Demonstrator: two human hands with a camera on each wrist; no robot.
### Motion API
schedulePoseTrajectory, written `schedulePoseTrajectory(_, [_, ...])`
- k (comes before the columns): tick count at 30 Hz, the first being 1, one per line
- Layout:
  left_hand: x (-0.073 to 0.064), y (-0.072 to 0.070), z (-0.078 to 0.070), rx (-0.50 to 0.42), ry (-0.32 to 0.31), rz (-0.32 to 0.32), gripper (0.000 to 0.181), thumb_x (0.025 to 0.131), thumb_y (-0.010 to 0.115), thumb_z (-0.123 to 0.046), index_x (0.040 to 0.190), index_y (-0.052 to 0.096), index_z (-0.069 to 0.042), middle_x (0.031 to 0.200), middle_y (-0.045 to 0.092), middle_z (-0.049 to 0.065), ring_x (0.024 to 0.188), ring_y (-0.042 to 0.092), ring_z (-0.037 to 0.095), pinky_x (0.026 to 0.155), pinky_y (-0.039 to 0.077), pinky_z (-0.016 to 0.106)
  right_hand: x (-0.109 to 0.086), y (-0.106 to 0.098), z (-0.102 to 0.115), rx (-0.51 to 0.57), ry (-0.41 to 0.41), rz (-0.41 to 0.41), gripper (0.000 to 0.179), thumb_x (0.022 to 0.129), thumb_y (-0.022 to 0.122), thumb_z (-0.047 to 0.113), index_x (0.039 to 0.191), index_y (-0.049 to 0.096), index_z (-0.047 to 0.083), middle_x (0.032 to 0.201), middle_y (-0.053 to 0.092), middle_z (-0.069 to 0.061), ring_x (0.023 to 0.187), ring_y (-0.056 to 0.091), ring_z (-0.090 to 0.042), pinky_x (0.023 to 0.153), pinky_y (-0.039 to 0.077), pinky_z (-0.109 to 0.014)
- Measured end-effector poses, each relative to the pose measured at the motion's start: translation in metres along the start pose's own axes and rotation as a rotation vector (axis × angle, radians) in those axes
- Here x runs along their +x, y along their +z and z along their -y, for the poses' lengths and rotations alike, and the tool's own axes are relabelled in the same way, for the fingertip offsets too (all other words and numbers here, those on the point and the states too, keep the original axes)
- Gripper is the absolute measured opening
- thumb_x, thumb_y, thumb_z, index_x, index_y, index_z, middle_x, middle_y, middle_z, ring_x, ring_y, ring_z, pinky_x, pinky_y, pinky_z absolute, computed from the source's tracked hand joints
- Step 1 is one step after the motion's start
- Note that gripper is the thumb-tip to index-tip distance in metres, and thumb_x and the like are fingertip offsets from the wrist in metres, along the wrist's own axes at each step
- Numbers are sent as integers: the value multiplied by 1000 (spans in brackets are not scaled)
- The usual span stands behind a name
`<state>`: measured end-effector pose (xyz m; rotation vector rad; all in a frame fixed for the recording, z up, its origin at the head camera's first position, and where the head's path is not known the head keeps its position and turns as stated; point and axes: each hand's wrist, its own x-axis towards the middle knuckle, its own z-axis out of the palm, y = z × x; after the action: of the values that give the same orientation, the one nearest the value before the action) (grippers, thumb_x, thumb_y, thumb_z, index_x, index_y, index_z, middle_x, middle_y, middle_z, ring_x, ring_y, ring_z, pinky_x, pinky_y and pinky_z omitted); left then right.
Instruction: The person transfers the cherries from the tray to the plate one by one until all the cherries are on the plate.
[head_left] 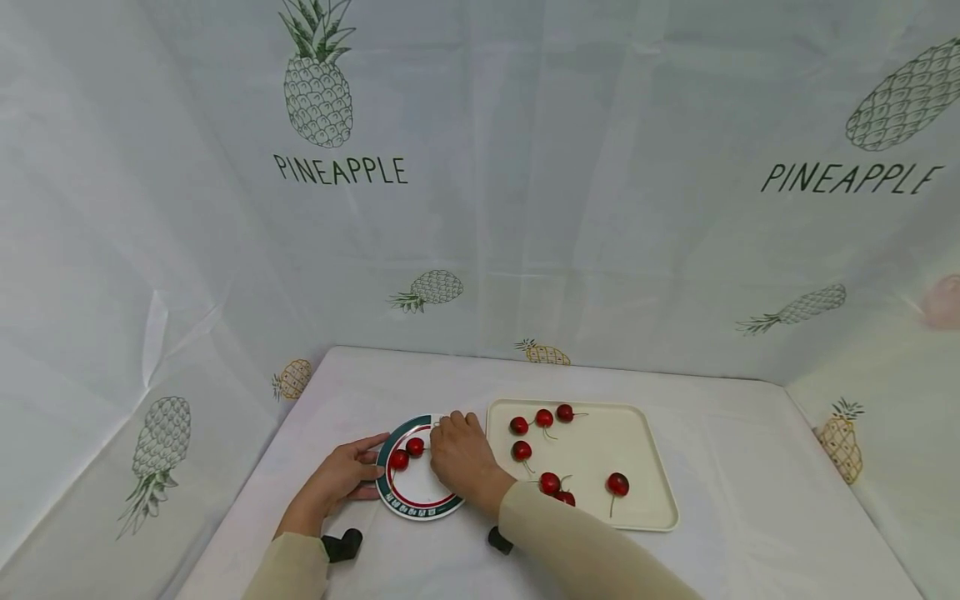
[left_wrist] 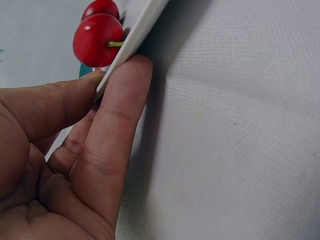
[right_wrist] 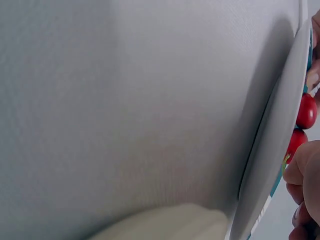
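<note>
A small round plate with a green and red rim sits near the table's front, holding two cherries. The left hand pinches its left rim; keeping that pinch firm should stop it sliding. The right hand hovers over it, fingers curled; whether they hold anything is unclear. To the right, a cream tray holds seven cherries.

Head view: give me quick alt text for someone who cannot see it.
Over a round green-rimmed plate holding two red cherries, the right hand is curled; what it holds is hidden. The left hand grips the plate's left rim. Beside it, a cream tray holds seven more cherries on a white tablecloth, before pineapple-print backdrop.
</note>
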<state>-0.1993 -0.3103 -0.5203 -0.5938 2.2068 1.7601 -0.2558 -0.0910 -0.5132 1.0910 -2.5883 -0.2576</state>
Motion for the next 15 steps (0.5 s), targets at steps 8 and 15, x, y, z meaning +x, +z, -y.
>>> schedulePoseTrajectory(8, [0,0,1,3,4,-4,59,88,65,0,141,53,-25,127,60,15,80,69,21,71,61,38,2,6,7,19,-8,-22,26,96,54,35,103,64,13,90,57,-1,87,46,-19,79,41,-33])
schedulePoseTrajectory(15, [1,0,1,0,-2,-5,60,88,66,1,141,53,-24,125,61,15,79,69,21,71,61,39,3,7,9,-3,-14,-43,22,96,53,31,102,65,13,88,58,-2,85,47,-18,76,41,-32])
